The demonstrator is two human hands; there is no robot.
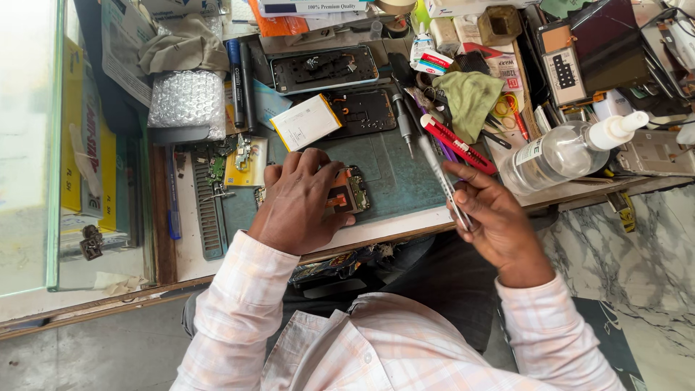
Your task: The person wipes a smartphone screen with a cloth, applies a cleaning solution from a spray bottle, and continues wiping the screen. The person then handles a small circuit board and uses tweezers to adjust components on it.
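Pinning a circuit board (349,194) flat, left hand (300,203); right hand (496,217) grip closed on tweezers (443,177) near white-labelled clear bottle (568,150).

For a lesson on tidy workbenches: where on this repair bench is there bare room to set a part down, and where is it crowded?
Bare room: the green mat between the circuit board under the left hand and the tool in the right hand, and the pale bench edge below it. Crowded: the back, with opened phone frames, and the right side around the clear bottle.

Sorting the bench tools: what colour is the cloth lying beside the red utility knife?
Olive green cloth, clearest in the head view.
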